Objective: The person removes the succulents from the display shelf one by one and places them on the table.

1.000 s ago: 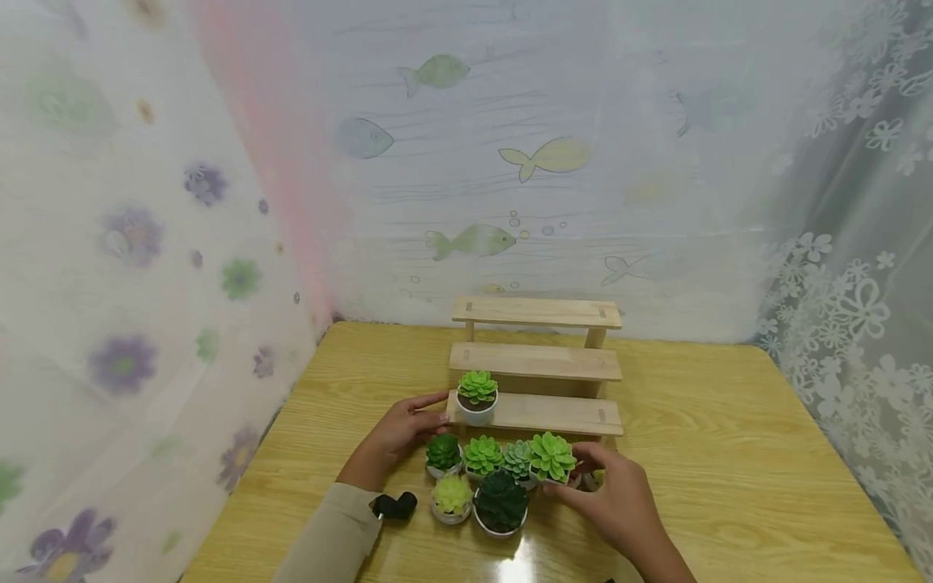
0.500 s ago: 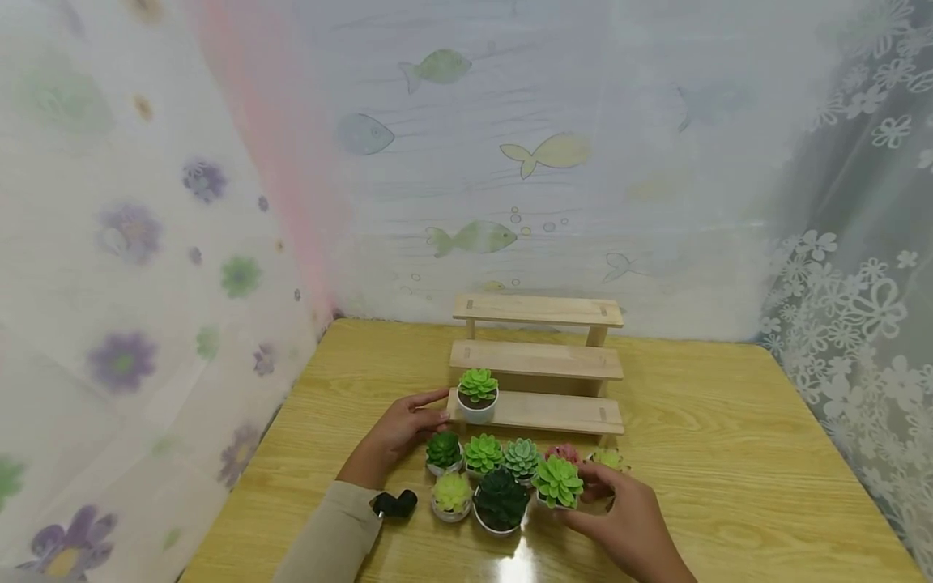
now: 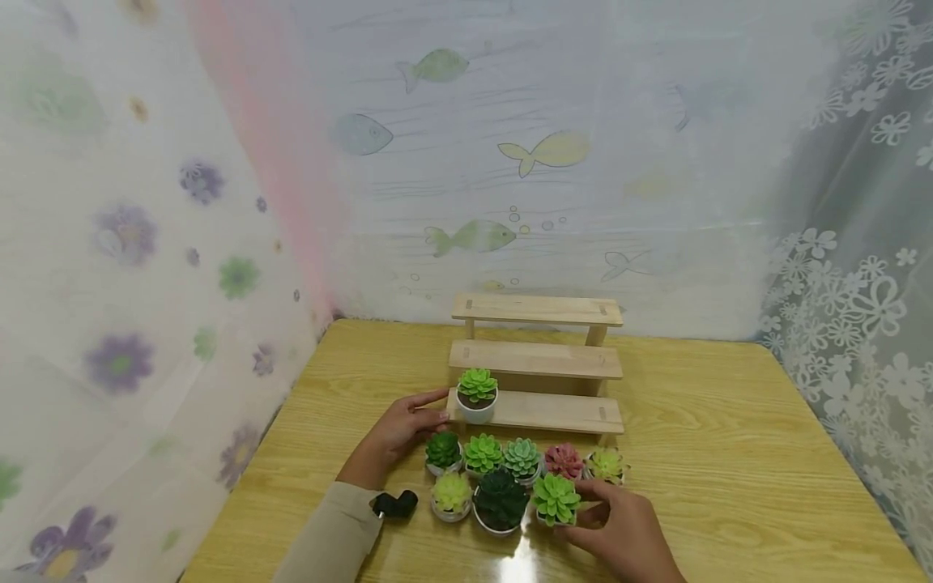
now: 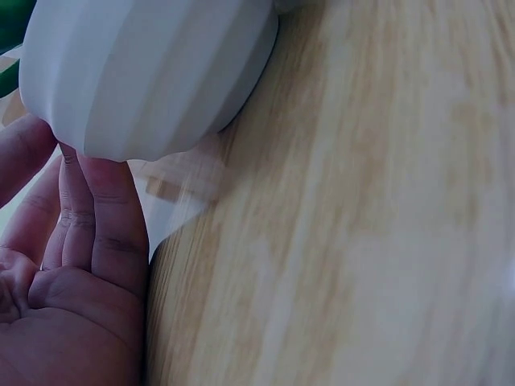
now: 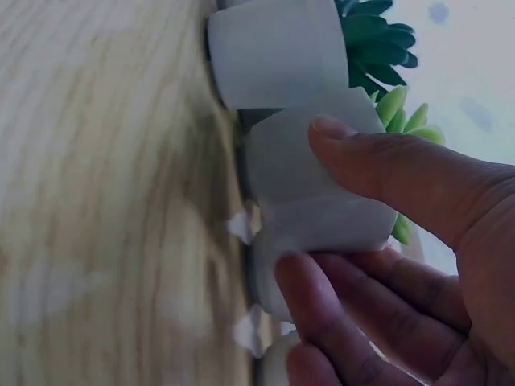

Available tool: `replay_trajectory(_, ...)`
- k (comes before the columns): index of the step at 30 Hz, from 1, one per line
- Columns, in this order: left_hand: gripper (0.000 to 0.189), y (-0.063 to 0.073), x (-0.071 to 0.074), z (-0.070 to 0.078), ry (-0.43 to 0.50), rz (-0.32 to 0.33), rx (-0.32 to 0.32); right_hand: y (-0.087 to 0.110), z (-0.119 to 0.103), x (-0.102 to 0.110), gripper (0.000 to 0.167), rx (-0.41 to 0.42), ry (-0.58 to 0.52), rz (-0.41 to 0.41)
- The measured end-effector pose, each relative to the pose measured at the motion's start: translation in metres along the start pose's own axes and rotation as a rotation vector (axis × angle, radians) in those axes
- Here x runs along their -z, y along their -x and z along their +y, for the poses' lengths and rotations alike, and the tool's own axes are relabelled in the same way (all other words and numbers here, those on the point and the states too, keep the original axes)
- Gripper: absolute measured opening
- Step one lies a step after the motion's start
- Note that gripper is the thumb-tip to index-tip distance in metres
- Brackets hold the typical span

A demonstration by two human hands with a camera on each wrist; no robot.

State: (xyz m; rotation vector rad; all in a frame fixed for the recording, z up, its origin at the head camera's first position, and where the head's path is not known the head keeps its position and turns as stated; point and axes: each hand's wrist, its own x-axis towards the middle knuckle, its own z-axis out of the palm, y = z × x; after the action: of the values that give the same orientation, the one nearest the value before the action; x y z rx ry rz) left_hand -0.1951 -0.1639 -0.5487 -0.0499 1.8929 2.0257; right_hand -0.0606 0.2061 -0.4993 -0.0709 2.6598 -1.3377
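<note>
My right hand (image 3: pixel 619 522) pinches the white pot of a bright green succulent (image 3: pixel 556 498) in the front row. In the right wrist view the thumb lies on one side of this faceted pot (image 5: pixel 314 177), with the fingers along another. My left hand (image 3: pixel 397 429), fingers fairly straight, has its fingertips at the left end of the lowest step of a wooden stand (image 3: pixel 554 411). A potted green succulent (image 3: pixel 477 397) stands on that step, beside those fingertips. In the left wrist view a white fluted pot (image 4: pixel 153 72) overlaps the fingertips.
Next to the held pot are a dark green succulent (image 3: pixel 500 500) and a yellow-green one (image 3: pixel 452 494). Behind them runs a row with dark green (image 3: pixel 442 449), light green (image 3: pixel 484 453), pale green (image 3: pixel 521 458), red (image 3: pixel 564 460) and yellowish (image 3: pixel 606 465) succulents on the wooden table (image 3: pixel 729 453).
My right hand has brought the bright green succulent toward the front, beside the dark green one, and the red and yellowish succulents have come into view. The left hand has stayed put.
</note>
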Motion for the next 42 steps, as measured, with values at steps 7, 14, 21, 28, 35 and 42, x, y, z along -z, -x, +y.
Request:
replay_trajectory(7,0.055,-0.001,0.0,0.0,-0.009,0.005,0.005,-0.002,0.011,-0.002,0.074,0.018,-0.124,-0.103)
replay_trajectory(14,0.056,0.001,0.0,0.002,-0.01,0.002,0.007,-0.004,0.014,-0.006,0.073,0.025,-0.159,-0.127)
replay_trajectory(21,0.056,0.001,0.0,0.002,-0.013,0.007,0.01,-0.005,0.013,-0.007,0.073,0.029,-0.149,-0.122)
replay_trajectory(28,0.055,0.0,0.0,0.001,-0.009,0.005,0.007,-0.005,0.011,-0.008,0.072,0.047,-0.137,-0.109)
replay_trajectory(35,0.055,0.001,0.0,0.001,-0.01,0.006,0.006,-0.005,0.013,-0.009,0.071,0.068,-0.087,-0.092)
replay_trajectory(42,0.055,0.003,-0.001,0.003,-0.017,0.007,0.008,-0.005,0.011,-0.008,0.074,0.064,-0.038,-0.098)
